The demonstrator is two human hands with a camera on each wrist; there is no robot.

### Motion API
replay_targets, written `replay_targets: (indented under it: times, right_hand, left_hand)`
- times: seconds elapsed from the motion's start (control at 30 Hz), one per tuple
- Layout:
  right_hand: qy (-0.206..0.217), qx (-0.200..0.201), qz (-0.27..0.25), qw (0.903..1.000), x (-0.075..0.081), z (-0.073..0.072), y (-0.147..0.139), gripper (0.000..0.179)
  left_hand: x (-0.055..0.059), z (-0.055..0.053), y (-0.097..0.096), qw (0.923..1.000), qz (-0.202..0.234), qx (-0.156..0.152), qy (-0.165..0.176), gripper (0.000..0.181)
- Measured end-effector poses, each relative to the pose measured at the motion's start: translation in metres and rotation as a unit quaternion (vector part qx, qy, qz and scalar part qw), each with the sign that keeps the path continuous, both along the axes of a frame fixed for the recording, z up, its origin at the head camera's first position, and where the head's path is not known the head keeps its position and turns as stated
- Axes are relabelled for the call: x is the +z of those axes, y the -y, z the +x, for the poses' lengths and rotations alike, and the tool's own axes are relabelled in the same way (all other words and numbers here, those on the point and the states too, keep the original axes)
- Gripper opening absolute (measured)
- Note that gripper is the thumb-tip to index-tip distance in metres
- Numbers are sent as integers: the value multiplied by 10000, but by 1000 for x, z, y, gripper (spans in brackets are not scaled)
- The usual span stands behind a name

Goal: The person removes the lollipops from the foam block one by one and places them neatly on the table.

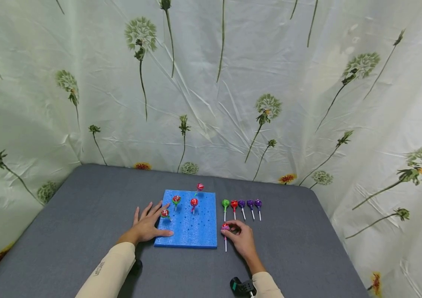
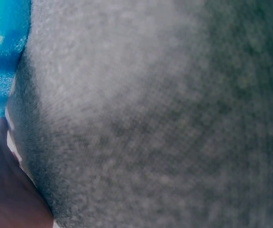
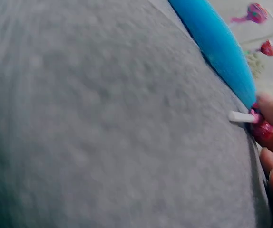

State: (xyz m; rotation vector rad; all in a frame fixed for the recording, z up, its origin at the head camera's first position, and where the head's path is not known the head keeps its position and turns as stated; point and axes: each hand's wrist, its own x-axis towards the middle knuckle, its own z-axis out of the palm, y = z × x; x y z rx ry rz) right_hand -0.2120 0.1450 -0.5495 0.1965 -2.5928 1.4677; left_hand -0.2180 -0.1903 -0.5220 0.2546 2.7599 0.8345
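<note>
A blue foam board dotted with small holes lies on the table. Several red-wrapped lollipops stand on it, among them a front-left lollipop and a middle lollipop. My left hand spreads its fingers over the board's left edge, thumb along its lower left part and fingertips close to the front-left lollipop. Just off the board's right edge, my right hand pinches a pink lollipop by its head between thumb and finger. Its white stick points toward the table's near side.
To the right of the board lies a row of lollipops: a green one, a red one and three purple ones, including a middle purple one. A grey cloth covers the table. Behind hangs a dandelion-printed curtain.
</note>
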Motion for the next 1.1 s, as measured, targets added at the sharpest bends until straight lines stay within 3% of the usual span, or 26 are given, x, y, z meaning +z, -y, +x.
replay_targets:
  times: [0.17,0.4,0.6,1.1]
  right_hand:
    - [-138,117,-18,9998,-2,1,-3,23]
    - [-11,-207,-8,9998,-2,0,3,26]
    - [36,-344,-93,9994,0,1,6,26]
    - [-110,-259,-368,9989,3,1,4,27]
  left_hand:
    - [-2,0,1,9999,109,-27,-29,107]
    - [-11,-3,2,9999,91,17,-69,108]
    - [-8,-3,1,10000,70,4,-25,107]
    - [0,0,1,10000,-36,18,34,105]
